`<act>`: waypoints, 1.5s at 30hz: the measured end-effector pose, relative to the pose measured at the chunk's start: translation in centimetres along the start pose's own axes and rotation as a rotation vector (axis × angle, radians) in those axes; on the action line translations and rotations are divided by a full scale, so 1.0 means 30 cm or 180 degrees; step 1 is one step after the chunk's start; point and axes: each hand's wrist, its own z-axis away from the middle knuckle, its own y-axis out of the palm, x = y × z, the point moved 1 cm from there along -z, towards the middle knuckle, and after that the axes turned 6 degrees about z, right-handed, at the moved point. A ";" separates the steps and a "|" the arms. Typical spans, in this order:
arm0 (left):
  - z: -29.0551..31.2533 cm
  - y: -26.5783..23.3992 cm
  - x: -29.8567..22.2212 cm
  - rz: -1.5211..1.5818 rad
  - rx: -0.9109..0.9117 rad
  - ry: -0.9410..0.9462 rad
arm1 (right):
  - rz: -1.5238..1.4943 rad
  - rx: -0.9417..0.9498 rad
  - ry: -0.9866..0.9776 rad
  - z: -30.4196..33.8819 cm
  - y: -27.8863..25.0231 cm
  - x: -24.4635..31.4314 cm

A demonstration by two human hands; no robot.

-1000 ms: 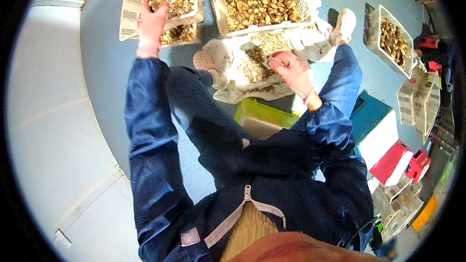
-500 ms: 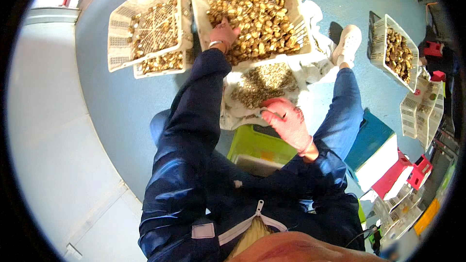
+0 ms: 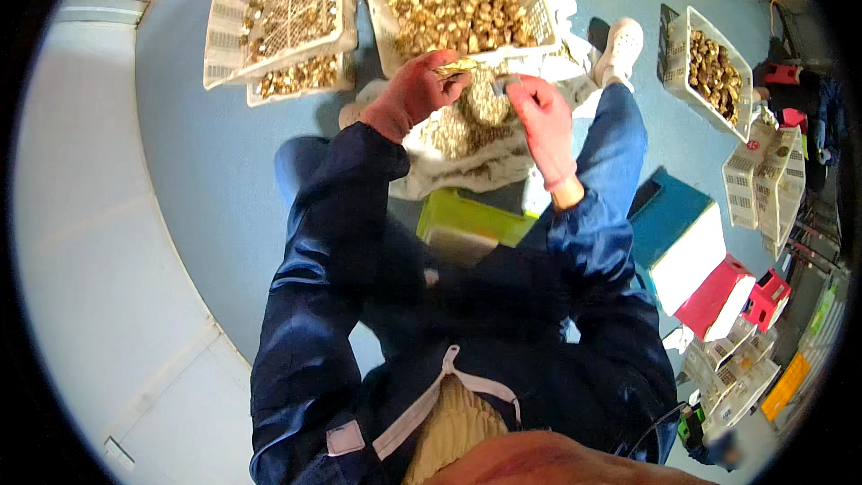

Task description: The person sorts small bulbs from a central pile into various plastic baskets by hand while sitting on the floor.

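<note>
Both my hands wear pink gloves and are close together over a pile of small pale trimmings point(image 3: 453, 133) on a white cloth point(image 3: 449, 181). My left hand point(image 3: 415, 97) is closed on a mushroom point(image 3: 461, 66), yellowish-brown and sticking out past the fingertips toward my right hand. My right hand point(image 3: 544, 119) pinches a small flat grey piece point(image 3: 503, 83) between thumb and fingers; its kind is too small to tell. Just beyond my hands stands a white crate point(image 3: 541, 29) with many brown and pale mushrooms point(image 3: 458, 4) inside.
Two stacked white crates point(image 3: 224, 45) with mushrooms stand at the left. Another mushroom crate point(image 3: 678, 58) sits at the right, above stacked empty crates point(image 3: 742, 180). A green box point(image 3: 480, 217) lies between my legs. A blue box point(image 3: 669, 211) and red stools point(image 3: 714, 292) stand by my right leg.
My left hand has come back from the crate's mushrooms with one in its fingers. My right hand has moved up and forward to meet it. The view has shifted slightly.
</note>
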 end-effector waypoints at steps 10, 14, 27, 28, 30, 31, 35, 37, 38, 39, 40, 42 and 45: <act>0.266 -0.041 -0.391 0.5360 -0.0393 -0.2872 | 0.0294 0.0801 -0.0056 0.138 0.018 0.005; 0.314 -0.037 -0.390 0.4956 -0.0442 -0.2805 | 0.0658 0.0930 -0.0734 0.169 -0.001 0.033; 0.322 -0.027 -0.388 0.4602 -0.0324 -0.2687 | 0.1007 0.0917 -0.1012 0.153 0.011 0.048; 0.325 -0.020 -0.386 0.4647 -0.0383 -0.2688 | 0.0973 0.0870 -0.1041 0.148 0.002 0.048; 0.332 -0.011 -0.389 0.4719 -0.0506 -0.2716 | 0.0854 0.1079 -0.0976 0.162 0.001 0.079; 0.337 -0.007 -0.387 0.4866 -0.0577 -0.2764 | 0.0848 0.1060 -0.0925 0.162 0.012 0.077; 0.323 -0.010 -0.403 0.5247 -0.0662 -0.2892 | 0.0749 0.1004 -0.0863 0.157 0.009 0.080; 0.319 -0.010 -0.399 0.5376 -0.0695 -0.2900 | 0.0631 0.1009 -0.0891 0.155 -0.001 0.087; 0.321 -0.008 -0.394 0.5479 -0.0731 -0.2874 | 0.0710 0.1057 -0.0945 0.166 0.010 0.101; 0.322 -0.006 -0.390 0.5583 -0.0766 -0.2845 | 0.0814 0.0922 -0.1011 0.160 0.010 0.085; 0.327 -0.004 -0.391 0.5645 -0.0799 -0.2890 | 0.0920 0.0785 -0.1076 0.145 0.012 0.056; 0.320 -0.024 -0.404 0.5754 -0.0909 -0.2963 | 0.0872 0.0625 -0.0998 0.132 0.007 0.065; 0.319 -0.026 -0.407 0.6000 -0.0937 -0.2835 | 0.0648 0.1139 -0.0927 0.164 0.013 0.103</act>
